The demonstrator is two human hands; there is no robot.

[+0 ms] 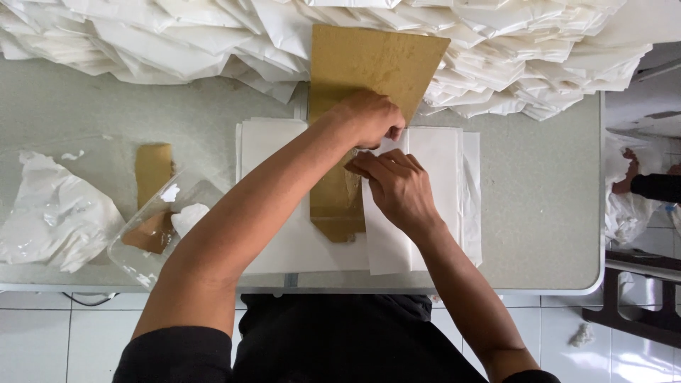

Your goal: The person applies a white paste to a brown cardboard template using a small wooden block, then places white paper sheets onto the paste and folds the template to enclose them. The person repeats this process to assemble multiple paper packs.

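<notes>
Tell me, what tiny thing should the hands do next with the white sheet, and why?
Probably fold the white sheet further over the brown board and press it flat. The left hand and right hand both pinch its edge right at the board, where it looks only partly wrapped.

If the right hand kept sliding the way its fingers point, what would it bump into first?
The right hand points up-left, so it would probably meet the left hand almost at once, over the brown cardboard sheet; the depth between them is unclear.

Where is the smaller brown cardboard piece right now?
The smaller cardboard piece lies left of the hands on the grey table, between the crumpled plastic and white sheet stack.
</notes>
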